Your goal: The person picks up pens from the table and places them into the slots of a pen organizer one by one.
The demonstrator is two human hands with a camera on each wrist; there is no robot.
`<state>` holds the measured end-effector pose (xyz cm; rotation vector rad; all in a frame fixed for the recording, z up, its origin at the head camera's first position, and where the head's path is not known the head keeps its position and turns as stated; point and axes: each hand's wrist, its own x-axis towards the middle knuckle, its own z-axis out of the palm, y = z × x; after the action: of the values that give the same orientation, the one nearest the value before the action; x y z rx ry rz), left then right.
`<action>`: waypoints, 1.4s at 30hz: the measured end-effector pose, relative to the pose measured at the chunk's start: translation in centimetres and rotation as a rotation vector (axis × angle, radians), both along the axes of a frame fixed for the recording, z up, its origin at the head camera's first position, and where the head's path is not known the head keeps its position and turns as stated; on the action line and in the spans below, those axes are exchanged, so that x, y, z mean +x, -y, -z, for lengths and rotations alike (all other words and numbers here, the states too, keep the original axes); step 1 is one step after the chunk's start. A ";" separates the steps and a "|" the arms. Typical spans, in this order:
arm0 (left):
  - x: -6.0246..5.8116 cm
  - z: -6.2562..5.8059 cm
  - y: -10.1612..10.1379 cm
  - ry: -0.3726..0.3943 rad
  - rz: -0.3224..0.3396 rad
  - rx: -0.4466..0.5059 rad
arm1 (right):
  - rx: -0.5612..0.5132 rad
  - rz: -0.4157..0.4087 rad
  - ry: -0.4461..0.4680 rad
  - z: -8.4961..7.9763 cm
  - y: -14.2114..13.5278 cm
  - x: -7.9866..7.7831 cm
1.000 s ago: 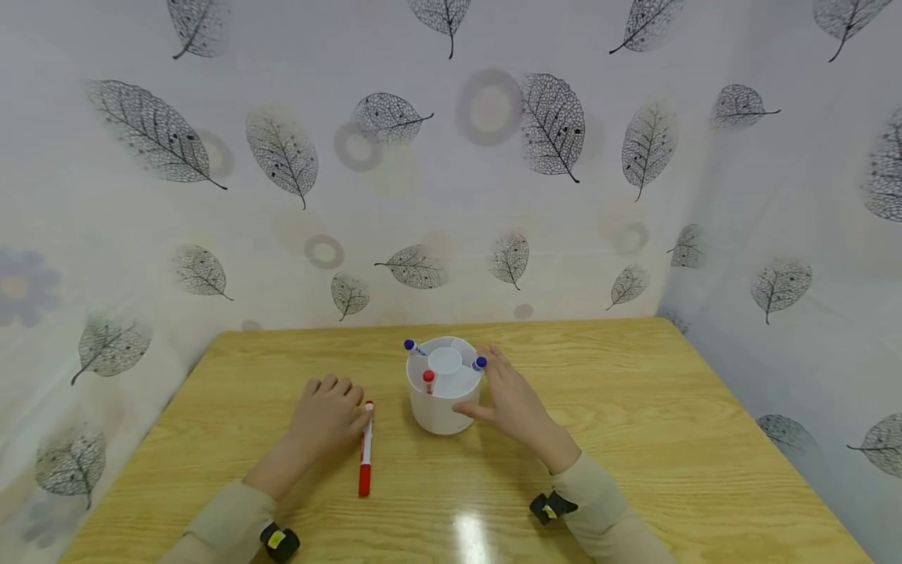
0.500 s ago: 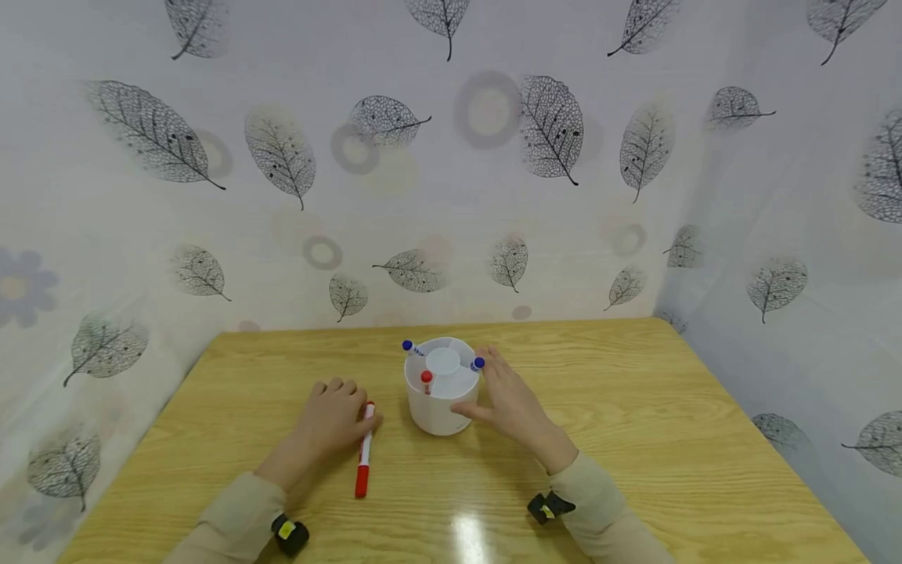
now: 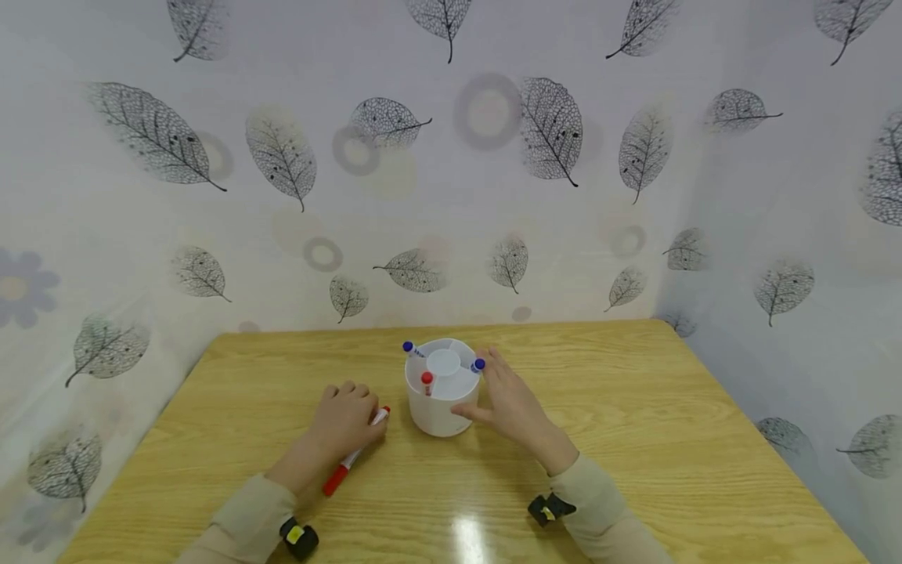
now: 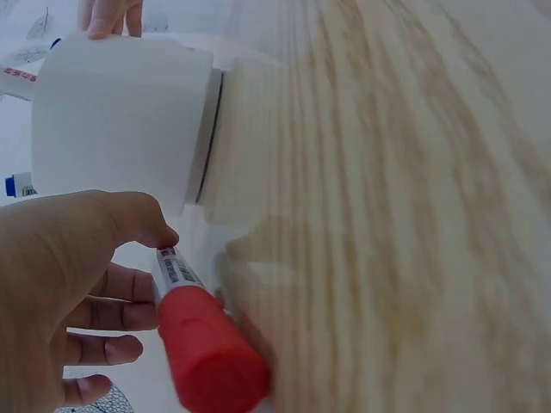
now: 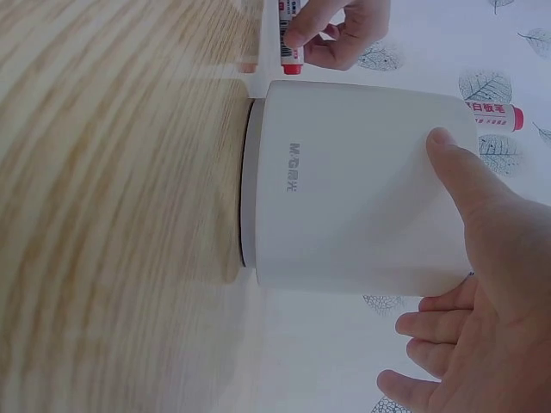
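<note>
My left hand (image 3: 348, 423) pinches a white whiteboard marker (image 4: 181, 268) with a red cap (image 3: 335, 480) between thumb and fingers, low over the table left of the pen holder. The marker slants, its capped end toward me. The round white pen holder (image 3: 441, 415) stands upright, with two blue-ended markers (image 3: 409, 347) and a red-ended marker (image 3: 427, 379) in its compartments. My right hand (image 3: 517, 407) rests against the holder's right side. Its thumb lies straight on the front wall near the rim in the right wrist view, the other fingers loosely extended along the far side.
The wooden table (image 3: 634, 439) reaches back to a pale curtain (image 3: 451, 196) printed with leaves, which also runs along both sides. A small black camera sits on each wrist (image 3: 299, 538), below the beige sleeves (image 3: 250, 513).
My left hand has moved right toward the holder and taken hold of the marker, which has turned from nearly straight to slanted. The right hand and the holder stay in place.
</note>
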<state>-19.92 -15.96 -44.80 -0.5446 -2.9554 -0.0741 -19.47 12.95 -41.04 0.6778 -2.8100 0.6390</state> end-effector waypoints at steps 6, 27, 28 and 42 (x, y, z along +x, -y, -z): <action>0.3 -0.8 -0.4 -0.046 0.009 0.012 | 0.010 0.009 0.019 0.2 0.0 -0.1; 2.1 -3.8 -1.2 -0.260 0.134 0.124 | 0.007 0.016 0.020 0.0 0.1 0.0; 2.2 -3.9 -1.3 -0.266 0.142 0.134 | 0.010 0.017 0.024 0.0 0.1 0.0; 2.8 -6.0 -2.2 -0.436 0.246 0.308 | -0.015 0.015 -0.019 0.4 0.3 -0.3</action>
<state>-17.13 -13.81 -38.78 -0.7621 -2.3856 -0.3765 -19.73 12.66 -41.44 0.6561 -2.7876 0.6462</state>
